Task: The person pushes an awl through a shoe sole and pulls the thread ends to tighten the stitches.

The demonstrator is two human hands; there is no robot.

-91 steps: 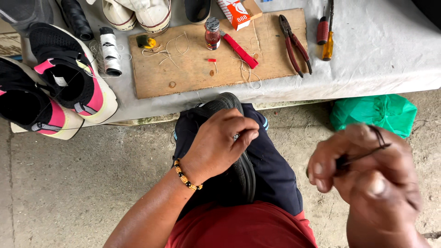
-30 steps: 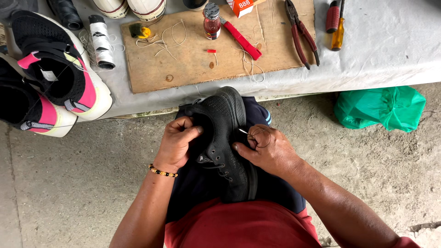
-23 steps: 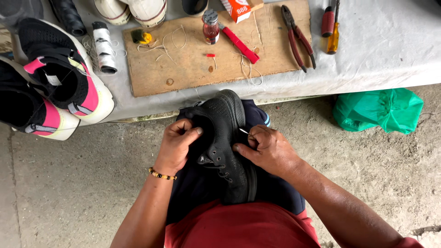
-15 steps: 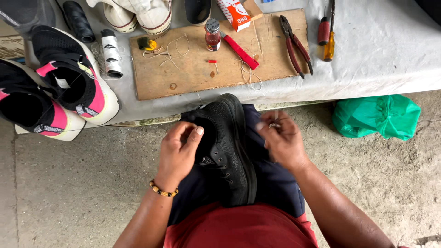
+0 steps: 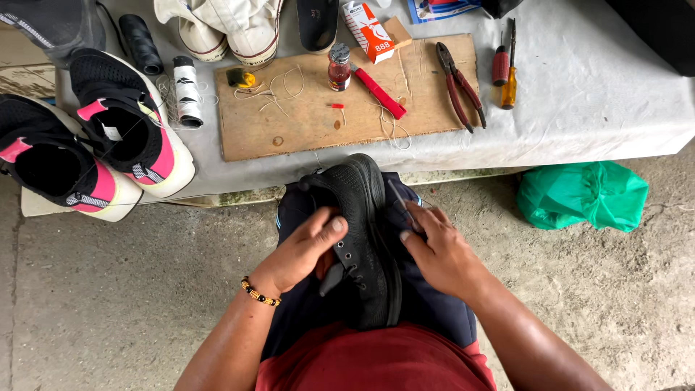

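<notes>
Head view: left hand point(image 5: 304, 250) grips black shoe point(image 5: 362, 239), right hand point(image 5: 441, 253) fingers pinch needle point(image 5: 402, 204) (pliers point(image 5: 460, 83) beyond).

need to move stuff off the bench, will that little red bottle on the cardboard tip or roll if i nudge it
The small red bottle stands upright on the cardboard sheet, narrow and taller than wide, so a sideways nudge would probably tip it. It looks round, so once down it may roll toward the red-handled tool beside it. Being small, it is likely light; gripping it by the cap seems safer.
</notes>
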